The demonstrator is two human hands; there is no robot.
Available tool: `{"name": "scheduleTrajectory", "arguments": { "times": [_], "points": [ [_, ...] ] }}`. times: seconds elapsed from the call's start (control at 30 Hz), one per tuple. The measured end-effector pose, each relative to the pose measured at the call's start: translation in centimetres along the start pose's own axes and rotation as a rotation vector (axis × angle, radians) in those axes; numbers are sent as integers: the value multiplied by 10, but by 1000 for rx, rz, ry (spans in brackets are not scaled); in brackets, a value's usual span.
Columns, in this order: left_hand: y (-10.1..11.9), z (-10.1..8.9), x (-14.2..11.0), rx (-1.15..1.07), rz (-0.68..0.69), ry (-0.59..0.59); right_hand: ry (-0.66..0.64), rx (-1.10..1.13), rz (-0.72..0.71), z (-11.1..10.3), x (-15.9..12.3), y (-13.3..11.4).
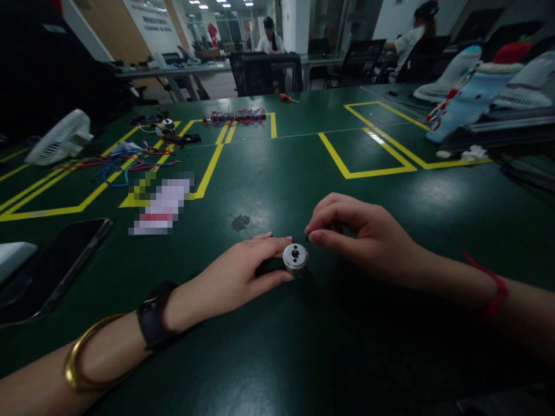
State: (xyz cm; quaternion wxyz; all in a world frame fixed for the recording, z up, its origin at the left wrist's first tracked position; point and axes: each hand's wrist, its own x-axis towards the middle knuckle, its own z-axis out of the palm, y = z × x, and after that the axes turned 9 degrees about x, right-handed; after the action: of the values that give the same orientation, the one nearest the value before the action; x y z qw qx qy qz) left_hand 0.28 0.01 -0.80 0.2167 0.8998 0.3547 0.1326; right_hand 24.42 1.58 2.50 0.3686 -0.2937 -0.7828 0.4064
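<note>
On the green surface [260, 346], a metal cylinder [295, 260] stands upright, clamped by the fingers of the left hand [236, 268], while those of the right hand [368, 231] pinch a small dark piece [307, 237] near its top, work seemingly partway, that piece not yet released.

Readable text: none.
Wall sign [151, 17]: rows of dark characters on a pale ground, at the upper left; too blurred to read.
Paper [165, 199]: on the table [260, 185], pixelated all over; a reddish band crosses its lower part, with no word or number to be made out.
Pale patch [54, 28]: small, on the dark shape [43, 75] at the upper left edge; cannot tell whether it carries print.
</note>
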Motion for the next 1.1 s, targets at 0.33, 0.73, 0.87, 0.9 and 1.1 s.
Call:
{"name": "scheduleTrajectory", "arguments": {
  "times": [0.33, 0.73, 0.87, 0.9, 1.1],
  "points": [
    [1, -2, 2, 16, 33, 2, -473, -136, 133, -25, -7, 31],
    [2, -1, 2, 35, 34, 8, -463, -140, 123, -22, -7, 30],
    [1, -2, 2, 31, 35, 5, -331, 36, 158, -25, -6, 30],
    [1, -2, 2, 32, 32, 4, -246, 86, 179, -27, -6, 31],
    [0, -1, 1, 20, 26, -5, 340, 348, 368, -39, -2, 52]
  ]
}}
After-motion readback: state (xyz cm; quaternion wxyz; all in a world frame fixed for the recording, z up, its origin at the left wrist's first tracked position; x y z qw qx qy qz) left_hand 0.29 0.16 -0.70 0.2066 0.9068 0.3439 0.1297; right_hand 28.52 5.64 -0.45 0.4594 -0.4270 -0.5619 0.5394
